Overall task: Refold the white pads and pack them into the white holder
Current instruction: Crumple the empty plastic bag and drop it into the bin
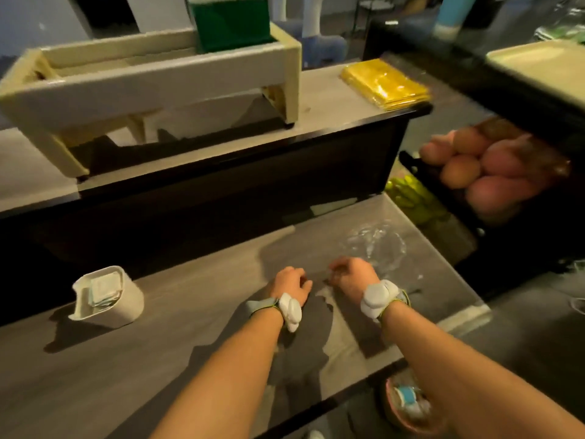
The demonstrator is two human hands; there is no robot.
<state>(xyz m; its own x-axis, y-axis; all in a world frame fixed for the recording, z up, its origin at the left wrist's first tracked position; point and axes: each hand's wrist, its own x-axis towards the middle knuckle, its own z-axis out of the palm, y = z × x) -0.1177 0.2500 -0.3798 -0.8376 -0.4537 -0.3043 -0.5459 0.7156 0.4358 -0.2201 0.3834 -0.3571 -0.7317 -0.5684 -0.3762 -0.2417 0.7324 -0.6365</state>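
The white holder [107,299] stands on the grey counter at the left, with several folded white pads [103,289] upright inside it. My left hand [291,283] rests on the counter's middle with its fingers curled under, and nothing shows in it. My right hand [351,277] sits just to its right, also curled, its fingertips at the edge of a crumpled clear plastic wrap [376,245]. Whether it grips the wrap is unclear. No loose pad is visible between my hands. The holder is well to the left of both.
A raised shelf behind the counter [190,343] carries a cream trough stand [152,87] with a green block and a yellow packet stack [384,83]. Round brown produce [484,166] and green items fill racks at the right. A bowl [408,403] sits below the counter's front edge.
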